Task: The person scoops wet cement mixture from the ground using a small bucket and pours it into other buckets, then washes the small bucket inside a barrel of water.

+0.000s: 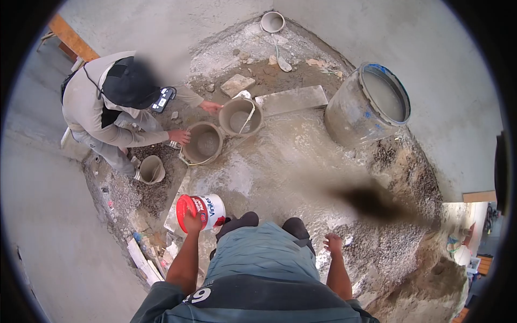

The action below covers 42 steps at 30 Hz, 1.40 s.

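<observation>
In left hand (192, 222), Nippon Paint Vinilex bucket (213, 208)

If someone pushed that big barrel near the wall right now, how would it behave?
The barrel would likely feel heavy and hard to shift, since it is bulky and what looks like grey water sits inside. A hard shove might slosh some out, as the top is open. Its wall seems stiff, keeping a round shape, so it probably wouldn't sag.
</observation>
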Motion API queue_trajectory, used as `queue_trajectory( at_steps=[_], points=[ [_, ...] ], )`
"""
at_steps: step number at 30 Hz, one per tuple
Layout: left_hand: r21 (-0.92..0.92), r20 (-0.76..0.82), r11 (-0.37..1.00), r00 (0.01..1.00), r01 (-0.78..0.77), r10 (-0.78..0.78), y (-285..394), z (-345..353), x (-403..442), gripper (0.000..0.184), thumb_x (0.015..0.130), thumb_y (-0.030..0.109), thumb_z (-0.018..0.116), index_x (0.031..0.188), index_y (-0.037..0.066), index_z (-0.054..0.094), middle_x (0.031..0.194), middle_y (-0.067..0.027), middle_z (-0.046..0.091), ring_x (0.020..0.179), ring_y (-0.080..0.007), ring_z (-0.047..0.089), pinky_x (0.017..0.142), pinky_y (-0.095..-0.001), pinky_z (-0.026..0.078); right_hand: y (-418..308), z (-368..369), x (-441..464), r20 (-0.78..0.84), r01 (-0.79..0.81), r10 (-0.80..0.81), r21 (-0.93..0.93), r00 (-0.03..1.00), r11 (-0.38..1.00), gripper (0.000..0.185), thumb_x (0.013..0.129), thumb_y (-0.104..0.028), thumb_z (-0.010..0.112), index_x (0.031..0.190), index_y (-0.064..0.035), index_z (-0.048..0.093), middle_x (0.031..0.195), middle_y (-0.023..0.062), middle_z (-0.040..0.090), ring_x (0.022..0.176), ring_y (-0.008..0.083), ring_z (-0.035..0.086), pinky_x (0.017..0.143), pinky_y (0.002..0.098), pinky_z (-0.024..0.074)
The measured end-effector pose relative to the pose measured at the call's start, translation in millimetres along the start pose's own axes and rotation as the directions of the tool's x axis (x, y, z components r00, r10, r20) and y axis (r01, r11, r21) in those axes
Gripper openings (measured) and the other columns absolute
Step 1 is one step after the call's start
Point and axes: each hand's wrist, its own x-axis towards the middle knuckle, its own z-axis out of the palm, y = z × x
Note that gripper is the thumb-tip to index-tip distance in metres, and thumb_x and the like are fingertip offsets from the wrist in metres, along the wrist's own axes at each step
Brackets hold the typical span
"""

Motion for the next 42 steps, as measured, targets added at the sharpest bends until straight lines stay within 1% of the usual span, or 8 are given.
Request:
queue_trajectory(
  at_steps=[8, 14, 18, 27, 32, 39, 40, 42],
  points=[
    [-0.380, 0.134, 0.924, 0.991, 0.029, 0.024, 124, 61, 15, 0.033, 0.093, 0.022, 0.061, 0.112, -0.006, 0.059, 0.101, -0.0220, 0.068, 0.091, -0.0300, 0.068, 0.083, -0.0386, 0.050, -76, 63, -3, 0.101, 0.332, -0.321, -0.116, 0.942, 0.936, 0.044, 0.086, -0.026, 0.069, 0.121, -0.0008, 0.063, 0.100, 0.0068, 0.070, 0.080, 0.0136, 0.065, 0.060, 0.0278, 0.0508],
    [-0.419, 0.488, 0.903, 0.862, 0.094, 0.136, 147, 206, -9, 0.031, 0.098, 0.025, 0.059, 0.119, 0.003, 0.054, 0.099, -0.0123, 0.067, 0.093, -0.0158, 0.063, 0.082, -0.0325, 0.050, -81, 172, 28, 0.150, 0.432, -0.405, -0.339, 0.902, 0.836, 0.069, 0.081, -0.030, 0.080, 0.133, 0.0039, 0.050, 0.128, 0.0203, 0.060, 0.118, 0.0267, 0.059, 0.102, 0.0345, 0.0440],
    [-0.451, 0.675, 0.849, 0.728, 0.276, 0.121, 138, 336, -44, 0.022, 0.100, 0.023, 0.056, 0.111, 0.004, 0.057, 0.090, -0.0056, 0.064, 0.082, -0.0099, 0.057, 0.076, -0.0296, 0.048, -66, 229, 109, 0.064, 0.075, -0.088, 0.177, 0.994, 0.981, 0.064, 0.080, -0.021, 0.081, 0.130, 0.0042, 0.049, 0.114, 0.0123, 0.064, 0.103, 0.0195, 0.062, 0.090, 0.0325, 0.0480],
    [-0.660, 0.650, 0.635, 0.729, 0.400, 0.216, 137, 613, 39, 0.027, 0.097, 0.021, 0.062, 0.113, 0.000, 0.065, 0.094, -0.0037, 0.070, 0.081, -0.0094, 0.062, 0.074, -0.0271, 0.050, -166, 259, 372, -0.252, 0.571, -0.677, -0.383, 0.691, 0.726, 0.062, 0.076, -0.033, 0.083, 0.117, 0.0073, 0.062, 0.096, 0.0156, 0.072, 0.082, 0.0186, 0.069, 0.075, 0.0311, 0.0540],
    [-0.532, 0.769, 0.310, 0.603, 0.788, -0.211, 132, 690, 110, 0.022, 0.097, 0.023, 0.060, 0.109, 0.004, 0.062, 0.099, -0.0044, 0.067, 0.091, -0.0142, 0.062, 0.083, -0.0290, 0.049, -227, 353, 474, 0.025, 0.740, -0.944, -0.628, 0.328, 0.240, 0.067, 0.062, -0.053, 0.085, 0.109, -0.0099, 0.066, 0.092, 0.0168, 0.071, 0.089, 0.0317, 0.069, 0.081, 0.0426, 0.0539],
    [-0.501, 0.769, 0.138, 0.512, 0.855, -0.382, 41, 682, 87, 0.027, 0.098, 0.023, 0.058, 0.114, 0.003, 0.056, 0.111, -0.0077, 0.062, 0.093, -0.0198, 0.064, 0.091, -0.0361, 0.056, -174, 435, 484, 0.240, 0.570, -0.783, -0.803, 0.574, 0.172, 0.066, 0.061, -0.055, 0.084, 0.111, -0.0150, 0.071, 0.098, 0.0135, 0.073, 0.093, 0.0292, 0.070, 0.085, 0.0409, 0.0531],
    [-0.479, 0.760, 0.137, 0.488, 0.867, -0.431, 31, 678, 78, 0.027, 0.098, 0.024, 0.058, 0.114, 0.002, 0.056, 0.109, -0.0075, 0.062, 0.091, -0.0197, 0.064, 0.090, -0.0371, 0.056, -158, 440, 486, 0.310, 0.699, -0.897, -0.715, 0.315, -0.001, 0.065, 0.061, -0.054, 0.085, 0.112, -0.0152, 0.070, 0.099, 0.0142, 0.072, 0.094, 0.0289, 0.069, 0.085, 0.0419, 0.0531],
    [-0.479, 0.744, 0.081, 0.453, 0.874, -0.490, 26, 675, 70, 0.023, 0.098, 0.024, 0.057, 0.109, 0.003, 0.056, 0.100, -0.0062, 0.061, 0.084, -0.0188, 0.062, 0.089, -0.0388, 0.056, -159, 442, 482, 0.267, 0.547, -0.774, -0.829, 0.574, 0.120, 0.066, 0.062, -0.053, 0.085, 0.112, -0.0140, 0.070, 0.104, 0.0145, 0.071, 0.097, 0.0291, 0.068, 0.086, 0.0430, 0.0523]
  ],
)
